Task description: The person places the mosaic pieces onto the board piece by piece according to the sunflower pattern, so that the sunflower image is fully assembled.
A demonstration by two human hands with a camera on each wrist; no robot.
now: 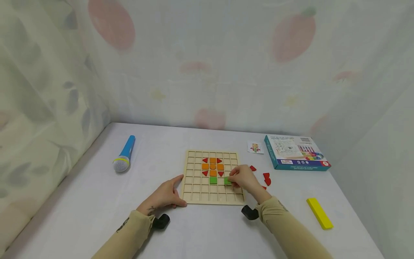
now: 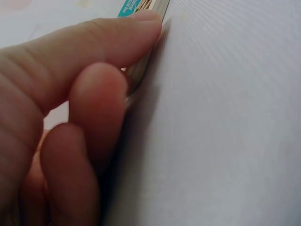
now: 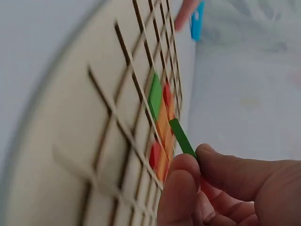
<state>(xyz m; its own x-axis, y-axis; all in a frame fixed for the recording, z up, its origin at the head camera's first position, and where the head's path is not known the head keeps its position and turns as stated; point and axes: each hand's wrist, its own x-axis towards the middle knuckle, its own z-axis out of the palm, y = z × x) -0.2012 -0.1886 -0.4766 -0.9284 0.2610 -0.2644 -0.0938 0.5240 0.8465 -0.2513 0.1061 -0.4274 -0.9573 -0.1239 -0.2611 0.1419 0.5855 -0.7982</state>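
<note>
A square wooden grid board [image 1: 197, 189] lies on the white table. My left hand [image 1: 163, 193] is at its near left corner, with the index finger against the left side and the thumb at the front edge; in the left wrist view the thumb [image 2: 108, 42] touches the rim. Between thumb and fingertips, my right hand [image 1: 244, 178] pinches a green square tile [image 3: 183, 137], held just above the board's right part. Another green tile [image 1: 213, 180] sits in a cell below a pattern of orange tiles [image 1: 212, 173] and red pieces [image 1: 205, 173].
Several loose red pieces [image 1: 267, 181] lie right of the board. Behind them are a small picture card [image 1: 255, 147] and a printed box [image 1: 295, 153]. A yellow bar-shaped object [image 1: 319, 213] lies at the right, a blue toy microphone [image 1: 124, 154] at the left. Curtains hang behind the table.
</note>
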